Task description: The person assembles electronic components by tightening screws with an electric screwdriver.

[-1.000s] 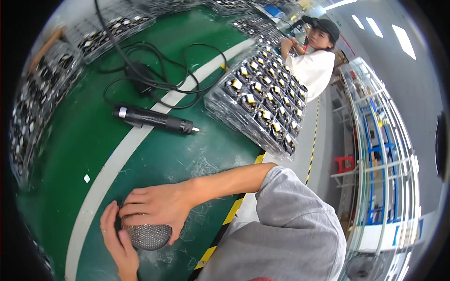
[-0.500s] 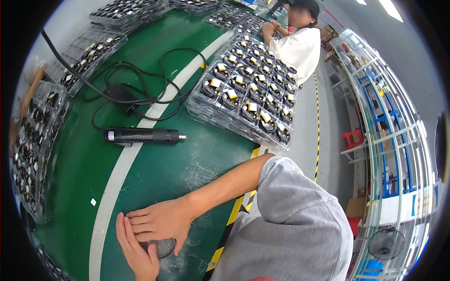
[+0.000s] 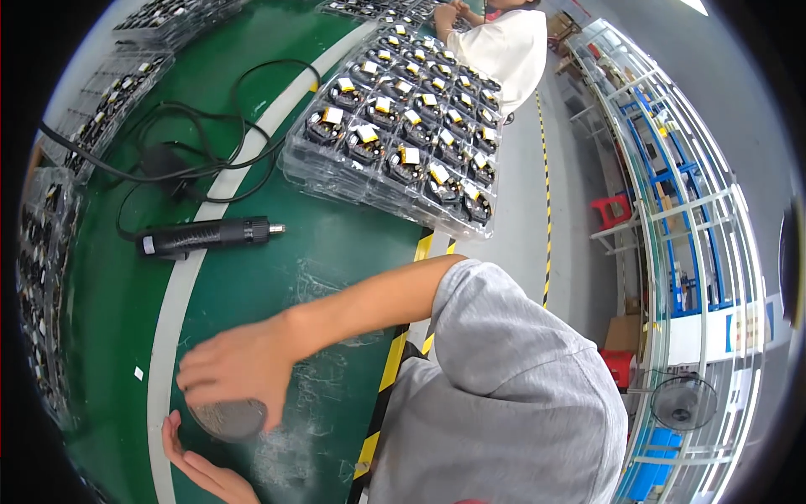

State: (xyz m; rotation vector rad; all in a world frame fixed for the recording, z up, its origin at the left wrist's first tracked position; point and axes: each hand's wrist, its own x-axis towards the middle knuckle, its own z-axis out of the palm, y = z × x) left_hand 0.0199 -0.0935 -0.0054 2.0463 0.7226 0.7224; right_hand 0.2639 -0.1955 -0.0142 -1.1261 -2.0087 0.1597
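My right hand (image 3: 239, 363) reaches in from the right, palm down, over a rounded dark grey piece (image 3: 231, 420) with a dotted, mesh-like surface. Its fingers and thumb curve round the piece, partly covering it; motion blurs both. Just below, near the lower edge, my left hand (image 3: 201, 470) holds nothing, its thumb apart from its fingers, a small gap from the grey piece. Farther off on the green table mat (image 3: 336, 231) lies a black electric screwdriver (image 3: 210, 238), its metal tip pointing right.
Stacked clear trays (image 3: 369, 181) of small round black assemblies stand beyond my right arm. A black cable (image 3: 201, 126) loops behind the screwdriver. More trays (image 3: 50, 277) line the left. A small white piece (image 3: 138, 373) lies on the mat. Another person (image 3: 504, 55) works at the far end.
My left hand has come away from the grey piece and moved down. My right hand keeps hold of the piece, now showing more of it. The whole view has shifted.
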